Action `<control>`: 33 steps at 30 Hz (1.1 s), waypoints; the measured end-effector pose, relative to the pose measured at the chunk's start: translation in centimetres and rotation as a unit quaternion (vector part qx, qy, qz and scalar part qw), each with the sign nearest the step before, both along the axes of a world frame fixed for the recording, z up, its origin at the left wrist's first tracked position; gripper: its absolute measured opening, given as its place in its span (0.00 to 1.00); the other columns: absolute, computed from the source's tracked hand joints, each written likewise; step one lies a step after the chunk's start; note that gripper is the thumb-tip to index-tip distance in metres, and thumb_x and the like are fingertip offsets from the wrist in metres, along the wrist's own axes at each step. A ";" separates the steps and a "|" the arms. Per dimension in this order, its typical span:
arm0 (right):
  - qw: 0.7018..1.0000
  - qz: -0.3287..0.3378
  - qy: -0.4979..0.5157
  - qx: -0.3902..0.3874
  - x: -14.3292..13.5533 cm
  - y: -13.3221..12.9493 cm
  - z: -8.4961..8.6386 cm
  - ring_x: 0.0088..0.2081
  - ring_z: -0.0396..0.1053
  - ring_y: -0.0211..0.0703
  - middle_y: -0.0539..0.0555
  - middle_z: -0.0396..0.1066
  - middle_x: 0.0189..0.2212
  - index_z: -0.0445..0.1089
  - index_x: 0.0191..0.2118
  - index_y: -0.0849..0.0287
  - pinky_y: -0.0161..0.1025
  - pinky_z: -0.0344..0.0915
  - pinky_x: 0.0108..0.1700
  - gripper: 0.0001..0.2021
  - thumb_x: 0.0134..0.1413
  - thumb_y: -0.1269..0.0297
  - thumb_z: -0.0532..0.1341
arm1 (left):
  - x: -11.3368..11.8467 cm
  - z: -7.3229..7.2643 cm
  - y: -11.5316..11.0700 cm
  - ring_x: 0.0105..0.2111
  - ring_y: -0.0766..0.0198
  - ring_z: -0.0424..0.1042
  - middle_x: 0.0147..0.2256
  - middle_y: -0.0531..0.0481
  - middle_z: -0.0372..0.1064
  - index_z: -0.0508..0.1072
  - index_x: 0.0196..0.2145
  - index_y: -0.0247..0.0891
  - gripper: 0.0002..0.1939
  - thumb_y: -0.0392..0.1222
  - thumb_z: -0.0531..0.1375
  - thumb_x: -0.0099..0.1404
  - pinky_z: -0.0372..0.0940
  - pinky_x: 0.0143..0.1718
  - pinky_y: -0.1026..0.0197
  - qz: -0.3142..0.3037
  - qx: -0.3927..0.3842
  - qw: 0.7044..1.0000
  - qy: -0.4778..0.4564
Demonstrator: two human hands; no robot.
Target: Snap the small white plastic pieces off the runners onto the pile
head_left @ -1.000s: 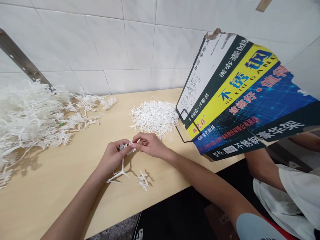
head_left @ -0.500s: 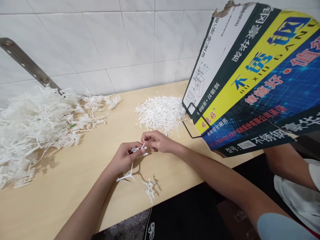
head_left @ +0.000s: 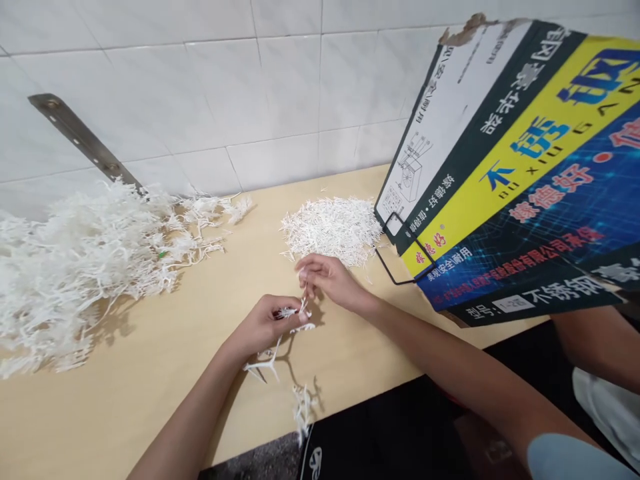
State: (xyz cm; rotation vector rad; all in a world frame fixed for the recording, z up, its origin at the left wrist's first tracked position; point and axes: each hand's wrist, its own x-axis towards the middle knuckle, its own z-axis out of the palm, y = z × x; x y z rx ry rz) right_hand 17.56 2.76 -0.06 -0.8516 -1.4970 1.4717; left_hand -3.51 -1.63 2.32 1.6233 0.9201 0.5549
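My left hand [head_left: 265, 325] is closed around a white branched plastic sprue [head_left: 270, 364]; its thin arms stick out past the thumb and hang below the palm. Just above and to the right, my right hand [head_left: 334, 283] pinches the upper tip of a thin white strand rising from that bunch. Fingers partly hide the pinched end. Behind the right hand lies a low pile of small white plastic sticks [head_left: 331, 230]. A large tangled heap of white sprues [head_left: 85, 267] covers the left of the table.
A printed cardboard box [head_left: 515, 193] leans over the right side, with a black wire frame [head_left: 403, 250] at its lower corner. A metal bracket [head_left: 85, 137] is fixed to the tiled wall. Another person's arm [head_left: 595, 340] shows beneath the box. The wooden table [head_left: 165, 373] has its edge near me.
My right hand has drawn slightly up and away from my left, so a thin strand now shows between them. The whole view has shifted a little.
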 end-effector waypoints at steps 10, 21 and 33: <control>0.974 0.031 -0.159 0.156 -0.2 -0.7 0.2 0.36 0.76 0.41 0.55 0.80 0.38 0.78 0.47 0.59 0.36 0.71 0.39 0.15 0.59 0.55 0.67 | -0.3 -1.4 0.7 0.24 0.69 0.50 0.22 0.54 0.57 0.79 0.30 0.33 0.22 0.59 0.66 0.63 0.46 0.26 0.62 0.151 -0.013 0.988 0.027; 0.992 0.125 -0.013 0.011 -0.8 -0.4 -1.1 0.26 0.60 0.36 0.47 0.63 0.25 0.67 0.33 0.59 0.34 0.57 0.29 0.15 0.64 0.52 0.62 | -0.1 -0.5 0.8 0.26 0.67 0.58 0.25 0.52 0.66 0.80 0.32 0.33 0.17 0.52 0.65 0.66 0.54 0.30 0.63 0.070 0.049 0.996 -0.006; 0.990 -0.054 0.108 -0.070 0.5 0.3 0.3 0.24 0.64 0.34 0.46 0.67 0.28 0.70 0.41 0.57 0.40 0.70 0.36 0.12 0.59 0.55 0.66 | -0.5 -0.6 0.3 0.29 0.63 0.66 0.29 0.48 0.72 0.79 0.33 0.35 0.17 0.53 0.62 0.69 0.59 0.32 0.62 0.022 0.046 0.999 0.019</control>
